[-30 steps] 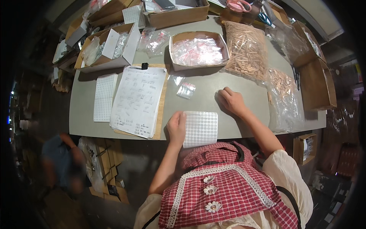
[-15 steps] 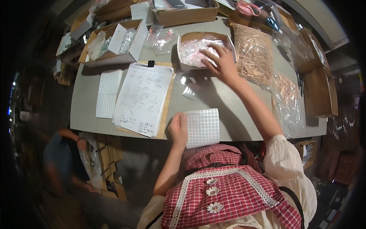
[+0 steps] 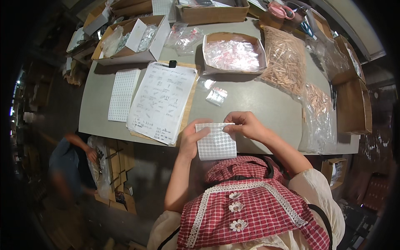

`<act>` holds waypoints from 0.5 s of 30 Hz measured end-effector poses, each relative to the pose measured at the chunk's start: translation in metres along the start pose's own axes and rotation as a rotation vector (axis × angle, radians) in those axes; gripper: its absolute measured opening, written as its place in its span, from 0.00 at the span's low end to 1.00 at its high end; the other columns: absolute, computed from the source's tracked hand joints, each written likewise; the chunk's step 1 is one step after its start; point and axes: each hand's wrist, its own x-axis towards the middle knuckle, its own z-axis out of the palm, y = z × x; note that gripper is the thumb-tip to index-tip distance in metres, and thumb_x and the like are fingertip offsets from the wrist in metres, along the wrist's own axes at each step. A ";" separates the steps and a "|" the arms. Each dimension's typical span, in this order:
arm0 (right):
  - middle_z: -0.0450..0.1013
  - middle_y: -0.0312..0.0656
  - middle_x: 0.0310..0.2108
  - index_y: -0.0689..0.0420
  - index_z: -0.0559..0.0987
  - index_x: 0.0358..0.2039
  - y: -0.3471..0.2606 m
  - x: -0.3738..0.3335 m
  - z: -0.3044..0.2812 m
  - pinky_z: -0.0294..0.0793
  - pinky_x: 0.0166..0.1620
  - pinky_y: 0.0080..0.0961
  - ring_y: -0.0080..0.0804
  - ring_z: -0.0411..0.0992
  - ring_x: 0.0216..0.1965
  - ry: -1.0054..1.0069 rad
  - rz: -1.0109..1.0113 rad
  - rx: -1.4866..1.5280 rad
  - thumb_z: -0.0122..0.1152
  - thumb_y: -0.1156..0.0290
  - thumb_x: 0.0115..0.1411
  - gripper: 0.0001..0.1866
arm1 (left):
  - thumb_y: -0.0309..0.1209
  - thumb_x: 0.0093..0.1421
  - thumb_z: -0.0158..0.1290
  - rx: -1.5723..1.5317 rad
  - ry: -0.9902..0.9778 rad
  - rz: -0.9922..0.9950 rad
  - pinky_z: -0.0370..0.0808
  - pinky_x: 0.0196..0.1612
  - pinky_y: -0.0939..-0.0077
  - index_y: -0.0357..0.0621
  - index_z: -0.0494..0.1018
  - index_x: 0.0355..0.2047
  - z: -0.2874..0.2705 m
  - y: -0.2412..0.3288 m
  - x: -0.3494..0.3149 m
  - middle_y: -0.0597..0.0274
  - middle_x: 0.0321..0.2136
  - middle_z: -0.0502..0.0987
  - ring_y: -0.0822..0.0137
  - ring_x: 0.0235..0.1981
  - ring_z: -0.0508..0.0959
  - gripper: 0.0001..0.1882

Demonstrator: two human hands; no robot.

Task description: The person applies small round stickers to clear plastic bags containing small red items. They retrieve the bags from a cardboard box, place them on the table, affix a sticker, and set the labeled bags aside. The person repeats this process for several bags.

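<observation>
A white sheet of round grey stickers (image 3: 216, 143) is held up at the table's front edge. My left hand (image 3: 191, 139) grips its left side, thumb across the front. At the sheet's upper right corner, the fingers of my right hand (image 3: 243, 126) are pinched together on the edge. Whether a single sticker is between those fingertips is too small to tell. Beyond the hands, small clear plastic bags (image 3: 216, 96) lie on the table. Farther back stands an open cardboard box (image 3: 234, 71) filled with clear zip bags that have red strips.
Left of the hands lie a clipboard with papers (image 3: 160, 104) and another sticker sheet (image 3: 123, 96). A big bag of wooden dowels (image 3: 284, 60) and a smaller one (image 3: 318, 108) are at right. A divided box (image 3: 152, 46) stands at back left. Another person's arm (image 3: 81, 141) shows lower left.
My right hand has come back from the box of zip bags to the sticker sheet's upper right corner. The sheet stays in my left hand. The view has shifted slightly.
</observation>
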 end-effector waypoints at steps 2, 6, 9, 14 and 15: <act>0.78 0.35 0.31 0.62 0.79 0.39 -0.003 0.001 0.003 0.73 0.39 0.22 0.21 0.75 0.34 0.023 -0.002 -0.122 0.68 0.71 0.62 0.09 | 0.24 0.61 0.60 0.154 0.069 0.054 0.76 0.40 0.80 0.35 0.78 0.45 0.009 0.004 0.002 0.61 0.35 0.82 0.73 0.35 0.81 0.12; 0.78 0.41 0.36 0.59 0.78 0.41 -0.011 0.011 0.002 0.74 0.44 0.31 0.34 0.77 0.40 0.183 -0.341 -0.604 0.67 0.71 0.60 0.11 | 0.25 0.60 0.63 0.572 0.217 0.260 0.75 0.35 0.83 0.37 0.82 0.38 0.016 0.003 0.003 0.64 0.30 0.83 0.76 0.31 0.80 0.07; 0.76 0.45 0.38 0.57 0.77 0.41 -0.016 0.017 0.002 0.73 0.47 0.38 0.45 0.74 0.43 0.134 -0.536 -0.784 0.65 0.73 0.58 0.10 | 0.25 0.60 0.63 0.774 0.249 0.410 0.75 0.34 0.84 0.37 0.83 0.38 0.014 -0.002 0.004 0.66 0.29 0.84 0.78 0.30 0.79 0.07; 0.73 0.44 0.33 0.57 0.76 0.35 -0.018 0.020 0.013 0.72 0.44 0.39 0.45 0.73 0.38 0.157 -0.622 -0.958 0.64 0.75 0.53 0.08 | 0.26 0.60 0.63 0.824 0.259 0.420 0.75 0.37 0.82 0.36 0.82 0.38 0.010 -0.002 0.002 0.65 0.30 0.84 0.78 0.32 0.79 0.07; 0.73 0.43 0.32 0.57 0.76 0.35 -0.017 0.020 0.015 0.72 0.44 0.38 0.45 0.73 0.37 0.176 -0.627 -0.990 0.64 0.75 0.53 0.08 | 0.26 0.60 0.62 0.832 0.266 0.421 0.75 0.37 0.82 0.35 0.82 0.38 0.010 -0.001 0.002 0.65 0.30 0.84 0.77 0.33 0.79 0.08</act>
